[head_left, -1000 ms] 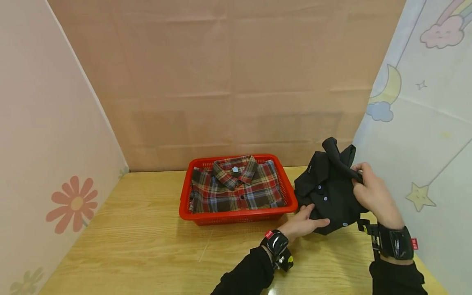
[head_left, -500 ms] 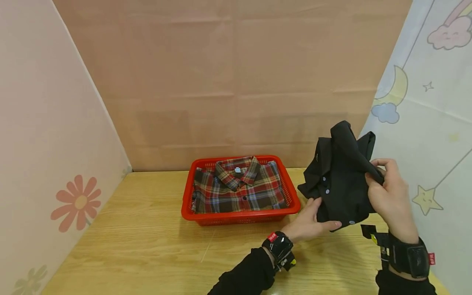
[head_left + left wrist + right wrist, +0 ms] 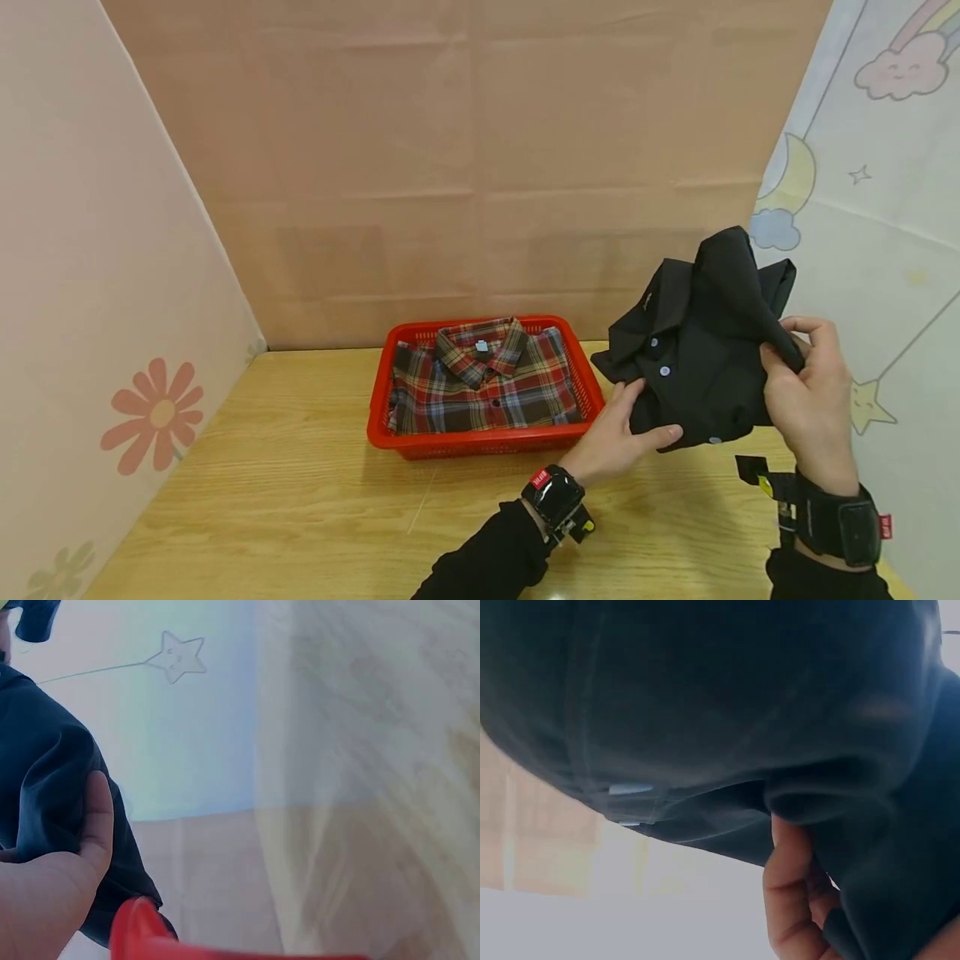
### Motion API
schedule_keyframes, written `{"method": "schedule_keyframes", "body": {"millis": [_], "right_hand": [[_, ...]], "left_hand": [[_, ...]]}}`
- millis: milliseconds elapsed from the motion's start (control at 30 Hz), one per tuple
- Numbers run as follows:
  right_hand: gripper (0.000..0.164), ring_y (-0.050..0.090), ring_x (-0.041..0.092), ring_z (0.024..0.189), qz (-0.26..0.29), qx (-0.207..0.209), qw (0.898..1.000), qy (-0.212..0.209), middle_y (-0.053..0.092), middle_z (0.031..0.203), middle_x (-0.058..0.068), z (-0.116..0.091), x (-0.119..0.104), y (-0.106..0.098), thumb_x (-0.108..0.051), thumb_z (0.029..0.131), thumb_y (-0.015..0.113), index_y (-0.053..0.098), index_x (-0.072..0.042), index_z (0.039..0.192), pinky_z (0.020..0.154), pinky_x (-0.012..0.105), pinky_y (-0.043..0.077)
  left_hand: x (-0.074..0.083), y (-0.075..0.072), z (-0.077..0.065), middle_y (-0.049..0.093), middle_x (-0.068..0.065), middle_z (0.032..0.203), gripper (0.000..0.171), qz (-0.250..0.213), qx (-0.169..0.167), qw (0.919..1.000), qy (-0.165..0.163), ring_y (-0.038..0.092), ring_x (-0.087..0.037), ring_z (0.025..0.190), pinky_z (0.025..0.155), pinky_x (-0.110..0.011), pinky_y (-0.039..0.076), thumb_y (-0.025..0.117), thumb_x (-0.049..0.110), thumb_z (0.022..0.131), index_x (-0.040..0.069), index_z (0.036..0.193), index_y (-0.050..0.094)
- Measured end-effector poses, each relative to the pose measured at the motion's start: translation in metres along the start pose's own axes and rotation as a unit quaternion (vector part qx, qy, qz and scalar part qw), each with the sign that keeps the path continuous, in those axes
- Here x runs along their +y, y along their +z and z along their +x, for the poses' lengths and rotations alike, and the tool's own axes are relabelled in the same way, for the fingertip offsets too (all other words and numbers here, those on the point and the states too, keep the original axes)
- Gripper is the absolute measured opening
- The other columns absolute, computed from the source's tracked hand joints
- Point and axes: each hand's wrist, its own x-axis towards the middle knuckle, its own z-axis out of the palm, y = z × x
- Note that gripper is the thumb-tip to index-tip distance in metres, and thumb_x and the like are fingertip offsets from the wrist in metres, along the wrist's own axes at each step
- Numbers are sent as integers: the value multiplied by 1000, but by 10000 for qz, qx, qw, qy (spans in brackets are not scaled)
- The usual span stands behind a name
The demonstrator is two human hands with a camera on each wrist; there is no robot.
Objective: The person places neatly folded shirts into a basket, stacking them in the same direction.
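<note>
A folded black shirt with pale buttons is held up over the table, right of the basket, its collar toward the left. My left hand grips its lower left edge, thumb across the front and the other fingers partly hidden by cloth. On the shirt's right side, my right hand pinches a fold between thumb and fingers. Up close in the right wrist view, fingers hold the bunched dark cloth. The left wrist view catches the left hand against the shirt.
A red plastic basket stands left of the shirt, close to my left hand. Inside lies a folded plaid shirt, collar up. The wooden table meets a brown back panel and a decorated wall on each side.
Both hands have lifted the black shirt up and to the right, raising it from near the table. The basket and plaid shirt have stayed in place.
</note>
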Motion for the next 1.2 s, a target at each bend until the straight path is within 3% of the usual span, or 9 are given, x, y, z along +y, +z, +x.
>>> {"method": "schedule_keyframes", "body": {"millis": [200,400,600,833,1033,1200], "right_hand": [[25,48,-8,76,237,-75,9997,72,57,128,26,0,0,2,-15,101,46,44,-25,124,67,13,39],[25,55,-6,74,517,-280,9980,-235,56,114,10,-1,1,7,-12,102,46,42,-25,123,64,10,45],[24,57,-5,76,726,-408,9959,-341,54,117,15,-1,1,15,-11,102,46,42,-22,123,65,11,46],[24,61,-5,81,1306,-574,9889,-415,55,113,-4,0,1,31,-9,102,46,44,-21,123,68,12,50],[23,58,-1,89,1851,-818,9780,-511,48,124,11,-3,0,47,-9,102,47,45,-18,123,72,12,49],[22,55,1,96,2237,-1048,9679,-459,47,119,1,-5,1,63,-11,103,48,45,-16,124,78,13,48]], "left_hand": [[2,-16,-4,19,10,161,76,50,169,9996,213,28,-13,145,118,-47,30,60,50,93,28,156,23],[3,-32,-7,22,7,161,75,113,326,9991,240,30,-17,145,117,-49,30,59,51,94,28,156,24],[4,-43,-10,27,8,158,68,103,565,9977,365,30,-15,145,117,-47,30,56,48,96,27,154,28],[5,-56,-14,42,3,145,54,193,1254,9903,567,42,-12,133,114,-39,36,56,32,100,20,150,38],[3,-70,-18,45,-3,145,49,366,1877,9799,575,45,-18,134,112,-42,38,59,15,97,18,144,46],[-5,-85,-26,45,-6,148,47,268,2163,9739,640,48,-25,134,110,-45,41,57,4,95,16,141,52]]}}
